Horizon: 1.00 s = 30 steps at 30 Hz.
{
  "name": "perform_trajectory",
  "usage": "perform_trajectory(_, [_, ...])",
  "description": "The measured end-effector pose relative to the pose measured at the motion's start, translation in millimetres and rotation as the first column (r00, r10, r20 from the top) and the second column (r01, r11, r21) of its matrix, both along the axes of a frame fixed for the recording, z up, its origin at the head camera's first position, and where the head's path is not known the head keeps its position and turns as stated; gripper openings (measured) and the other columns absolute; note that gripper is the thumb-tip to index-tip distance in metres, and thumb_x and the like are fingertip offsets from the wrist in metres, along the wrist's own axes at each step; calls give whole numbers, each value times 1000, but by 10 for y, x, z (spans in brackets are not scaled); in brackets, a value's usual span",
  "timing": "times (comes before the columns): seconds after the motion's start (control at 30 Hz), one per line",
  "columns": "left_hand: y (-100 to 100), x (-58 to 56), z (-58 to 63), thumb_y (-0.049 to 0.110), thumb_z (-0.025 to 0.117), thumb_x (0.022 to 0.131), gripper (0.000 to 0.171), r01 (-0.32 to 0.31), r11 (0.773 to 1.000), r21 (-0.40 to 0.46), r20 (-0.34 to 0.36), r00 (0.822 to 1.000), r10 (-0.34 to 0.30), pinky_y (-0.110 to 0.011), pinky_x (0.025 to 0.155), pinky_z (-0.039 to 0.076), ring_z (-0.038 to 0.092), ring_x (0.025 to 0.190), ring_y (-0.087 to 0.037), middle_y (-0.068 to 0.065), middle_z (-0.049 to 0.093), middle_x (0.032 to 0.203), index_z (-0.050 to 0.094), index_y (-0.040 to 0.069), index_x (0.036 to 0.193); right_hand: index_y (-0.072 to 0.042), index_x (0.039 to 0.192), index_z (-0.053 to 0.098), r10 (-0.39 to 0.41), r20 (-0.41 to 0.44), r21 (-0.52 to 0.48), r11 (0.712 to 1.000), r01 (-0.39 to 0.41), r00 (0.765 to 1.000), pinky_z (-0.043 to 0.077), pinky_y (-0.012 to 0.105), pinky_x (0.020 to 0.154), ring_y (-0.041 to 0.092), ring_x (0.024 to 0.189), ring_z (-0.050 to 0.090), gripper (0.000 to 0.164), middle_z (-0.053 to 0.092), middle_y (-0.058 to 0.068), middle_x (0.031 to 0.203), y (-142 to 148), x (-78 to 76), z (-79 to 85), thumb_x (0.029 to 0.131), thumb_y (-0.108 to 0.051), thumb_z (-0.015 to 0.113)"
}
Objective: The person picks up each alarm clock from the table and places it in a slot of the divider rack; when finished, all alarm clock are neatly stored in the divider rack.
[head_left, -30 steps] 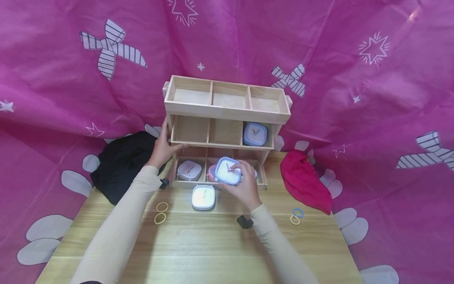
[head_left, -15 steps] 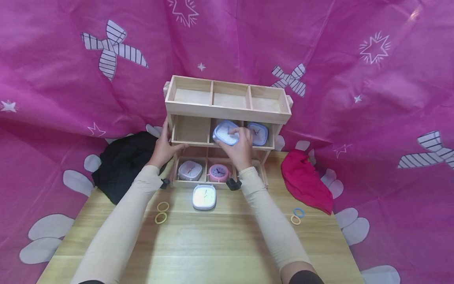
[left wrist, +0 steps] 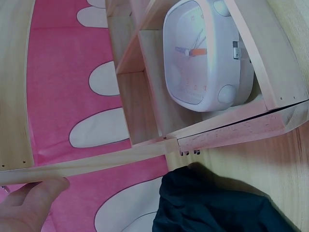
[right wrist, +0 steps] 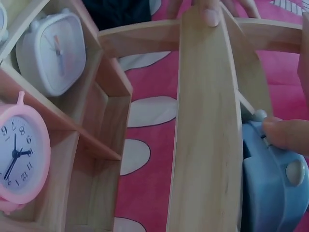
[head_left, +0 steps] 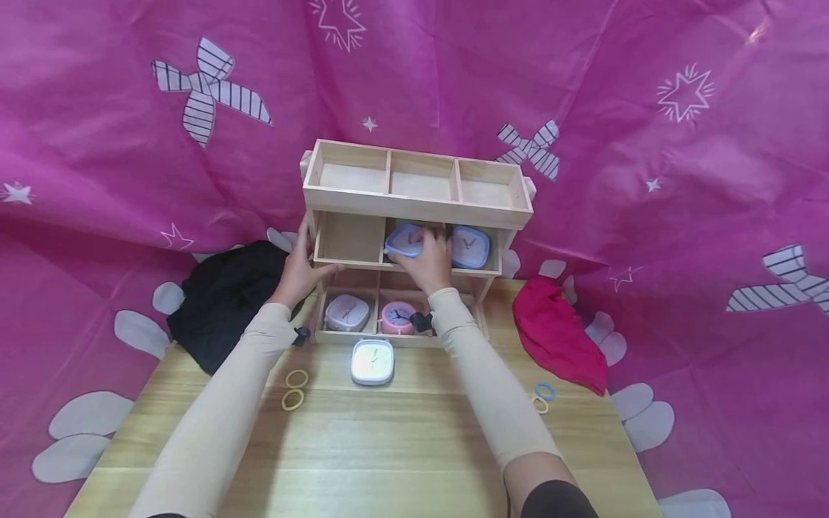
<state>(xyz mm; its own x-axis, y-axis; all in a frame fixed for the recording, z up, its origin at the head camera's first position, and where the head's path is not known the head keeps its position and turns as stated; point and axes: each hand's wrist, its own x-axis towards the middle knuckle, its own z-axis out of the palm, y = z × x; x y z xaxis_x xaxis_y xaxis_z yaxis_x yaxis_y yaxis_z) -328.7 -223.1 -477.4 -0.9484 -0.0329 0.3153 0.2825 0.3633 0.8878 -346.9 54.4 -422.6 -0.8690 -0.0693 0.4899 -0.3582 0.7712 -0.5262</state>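
Observation:
My right hand point(head_left: 432, 263) holds a blue alarm clock point(head_left: 404, 242) in the middle compartment of the wooden rack's middle tier. In the right wrist view the thumb lies on the blue clock's edge point(right wrist: 273, 186), just behind the front board. A second blue alarm clock point(head_left: 470, 247) stands in the compartment to the right. My left hand point(head_left: 299, 273) grips the left side of the wooden rack point(head_left: 414, 201), its thumb at the middle tier's front board. In the bottom tier sit a pale alarm clock point(head_left: 347, 312) and a round pink alarm clock point(head_left: 397, 317); the right wrist partly hides the bottom-right compartment.
A white alarm clock point(head_left: 372, 361) lies on the table point(head_left: 363, 453) before the rack. Black cloth point(head_left: 223, 302) lies at left, red cloth point(head_left: 557, 331) at right. Yellow rings point(head_left: 293, 399) and a blue ring point(head_left: 545, 391) lie nearby. A pink curtain point(head_left: 427, 79) hangs behind.
My right hand has carried the blue clock from above the bottom tier up and into the middle tier's centre compartment. The left hand has stayed on the rack.

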Motion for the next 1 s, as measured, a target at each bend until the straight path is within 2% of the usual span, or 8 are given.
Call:
perform_trajectory(0.1, [5, 3, -3, 3, 89, 85, 131, -3, 1000, 3, -4, 1000, 3, -67, 120, 43, 40, 155, -46, -19, 27, 176, -1, 41, 172, -5, 104, 67, 18, -12, -4, 1000, -18, 1000, 41, 54, 117, 41, 125, 59, 54, 65, 21, 124, -4, -32, -16, 73, -38, 97])
perform_trajectory(0.33, [9, -12, -4, 3, 89, 85, 131, 3, 1000, 15, -11, 1000, -3, -68, 120, 42, 40, 154, -47, -18, 26, 176, -1, 41, 172, -3, 103, 65, 35, -70, -14, 999, -36, 997, 44, 52, 117, 44, 127, 57, 52, 61, 23, 130, -28, -116, -78, 72, -29, 97])
perform_trajectory(0.47, [14, -6, 0, 3, 90, 85, 132, 5, 1000, 16, -3, 1000, -5, -67, 120, 42, 39, 155, -45, -18, 25, 177, -1, 45, 171, -2, 106, 65, 31, -61, -15, 999, -32, 998, 48, 51, 116, 45, 128, 58, 52, 57, 24, 135, -38, -128, -132, 72, -26, 97])
perform_trajectory(0.7, [4, -2, -1, 3, 90, 85, 132, 2, 1000, 8, 1, 1000, -2, -69, 119, 43, 40, 155, -47, -18, 25, 177, -2, 46, 171, -6, 112, 63, 12, -33, 11, 1000, -12, 999, 54, 50, 110, 42, 130, 59, 51, 57, 22, 139, -29, -67, -139, 79, -30, 94])
perform_trajectory(0.87, [-8, -10, -9, 4, 90, 85, 132, 0, 1000, 2, -7, 1000, 0, -68, 119, 43, 41, 154, -47, -19, 27, 176, -1, 45, 171, -8, 119, 66, 16, -23, 41, 999, -15, 1000, 51, 50, 116, 41, 138, 56, 52, 54, 21, 150, 6, 2, -149, 82, -32, 92])
perform_trajectory(1.0, [-4, -12, -19, 5, 90, 85, 132, 1, 1000, 7, -11, 1000, -1, -69, 119, 43, 43, 153, -47, -20, 31, 174, -1, 44, 171, -8, 125, 67, 41, -42, 30, 999, -40, 998, 51, 49, 118, 39, 140, 55, 52, 53, 20, 153, 62, 64, -196, 85, -33, 88])
